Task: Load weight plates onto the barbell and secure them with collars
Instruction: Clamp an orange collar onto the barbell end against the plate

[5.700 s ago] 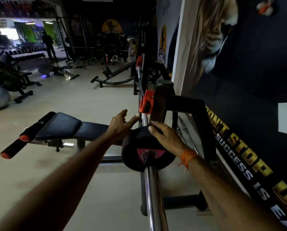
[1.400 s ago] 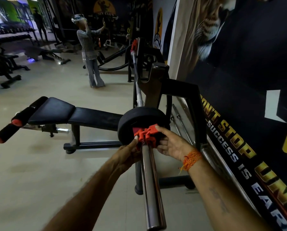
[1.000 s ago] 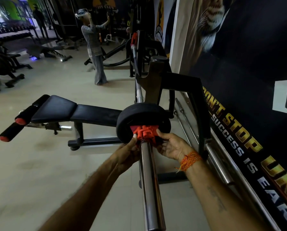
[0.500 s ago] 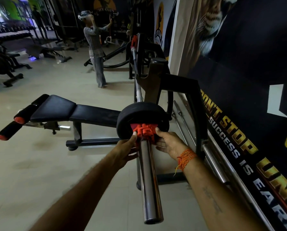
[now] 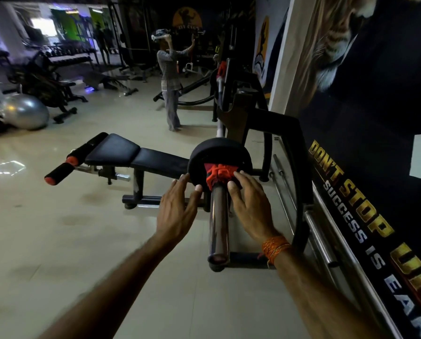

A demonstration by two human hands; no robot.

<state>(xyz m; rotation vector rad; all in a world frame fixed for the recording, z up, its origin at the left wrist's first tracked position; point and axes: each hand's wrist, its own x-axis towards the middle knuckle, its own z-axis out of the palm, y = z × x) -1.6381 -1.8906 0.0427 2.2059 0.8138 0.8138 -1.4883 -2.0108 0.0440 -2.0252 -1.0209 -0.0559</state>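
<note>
A: Your fingers (image 5: pixel 197 188) were spread and loose on both sides, clamped on nothing. The left hand (image 5: pixel 177 211) hung just left of the barbell sleeve (image 5: pixel 218 216), the right hand (image 5: pixel 251 206) just right of it.

B: And the red collar (image 5: pixel 218 174)?

A: On the sleeve, sitting against the black weight plate (image 5: pixel 219 152), which was pushed up toward the rack (image 5: pixel 285 128). Your right fingertips were near it; contact couldn't be told.

B: Was it locked?

A: Not visible. To do this step well, you should have tugged the collar outward, checked for no gap at the plate, and confirmed the lever was flat.
</note>
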